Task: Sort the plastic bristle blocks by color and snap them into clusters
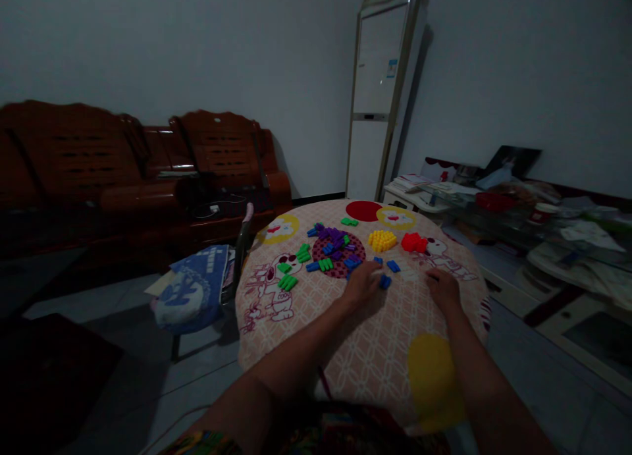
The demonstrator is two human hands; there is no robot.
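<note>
On a round, patterned desk (pixel 365 349), several small ribbed blue plastic blocks (pixel 394 266) lie right of centre, between a person's two hands. The left hand (pixel 364 284) curls close beside them; the right hand (pixel 444 289) is bent, nearer the right edge. Whether either grips anything cannot be told. Yellow blocks (pixel 382 240) and red blocks (pixel 413 242) sit toward the far edge. The blue ones look light, stiff and sturdy, perhaps slightly slippery, and probably best pinched across their sides.

Wooden sofas (pixel 217 145) and a cartoon tablecloth (pixel 375 356) show a home's living room.
</note>
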